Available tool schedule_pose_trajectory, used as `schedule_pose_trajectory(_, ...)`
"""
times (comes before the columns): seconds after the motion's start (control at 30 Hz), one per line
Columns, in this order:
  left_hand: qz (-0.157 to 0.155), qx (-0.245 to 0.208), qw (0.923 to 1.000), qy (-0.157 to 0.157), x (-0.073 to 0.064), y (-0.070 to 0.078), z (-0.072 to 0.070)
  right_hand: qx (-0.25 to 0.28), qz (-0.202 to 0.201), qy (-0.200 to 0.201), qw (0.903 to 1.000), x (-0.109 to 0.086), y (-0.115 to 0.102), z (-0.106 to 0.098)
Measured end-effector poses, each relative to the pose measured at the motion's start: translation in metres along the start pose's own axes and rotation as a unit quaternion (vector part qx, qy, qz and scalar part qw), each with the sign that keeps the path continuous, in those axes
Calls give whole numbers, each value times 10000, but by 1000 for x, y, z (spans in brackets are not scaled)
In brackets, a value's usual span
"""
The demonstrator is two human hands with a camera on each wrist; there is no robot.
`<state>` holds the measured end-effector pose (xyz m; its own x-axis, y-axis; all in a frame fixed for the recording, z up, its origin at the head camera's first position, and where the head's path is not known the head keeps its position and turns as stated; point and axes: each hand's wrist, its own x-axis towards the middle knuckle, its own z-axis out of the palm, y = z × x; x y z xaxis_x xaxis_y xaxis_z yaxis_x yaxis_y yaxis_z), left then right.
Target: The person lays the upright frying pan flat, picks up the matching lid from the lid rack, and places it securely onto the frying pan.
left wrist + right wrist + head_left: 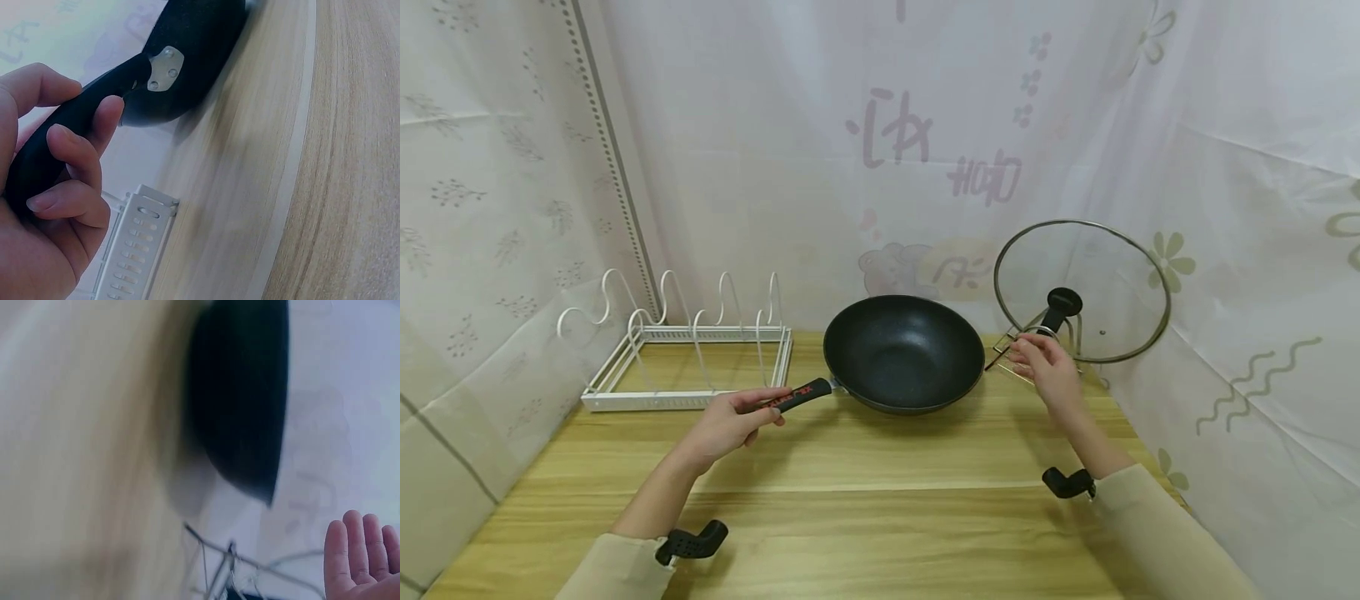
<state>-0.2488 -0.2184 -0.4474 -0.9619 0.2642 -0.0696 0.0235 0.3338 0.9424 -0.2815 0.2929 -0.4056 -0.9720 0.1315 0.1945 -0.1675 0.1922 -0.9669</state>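
My left hand (pixel 730 429) grips the black handle (pixel 69 122) of a dark wok (pixel 904 354), fingers curled under it and the thumb along it. The wok faces up at the back middle of the table, its handle pointing left toward me. My right hand (pixel 1047 371) is held up to the right of the wok, its fingers straight and together in the right wrist view, holding nothing. Behind it in the head view, a glass lid (pixel 1120 275) with a metal rim and black knob (pixel 1064 300) leans upright in a wire stand (pixel 1015 373), partly hidden by that hand.
A white rack (pixel 688 400) with several looped wire dividers stands at the back left, close to the left hand. Printed curtains (pixel 760 167) hang behind and on both sides of the wood-grain table (pixel 880 517). Black wrist mounts (pixel 696 542) sit on both sleeves.
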Motion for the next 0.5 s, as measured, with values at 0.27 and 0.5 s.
schedule_pose_trajectory(0.27, -9, 22, 10000, 9, 1, 0, 0, -735, -208, 298, 9966, 23, -3, -45)
schedule_pose_trajectory(0.5, -33, 20, 10000, 5, 0, 1, 0, -880, 21, 759, 9932, 35, 4, -64)
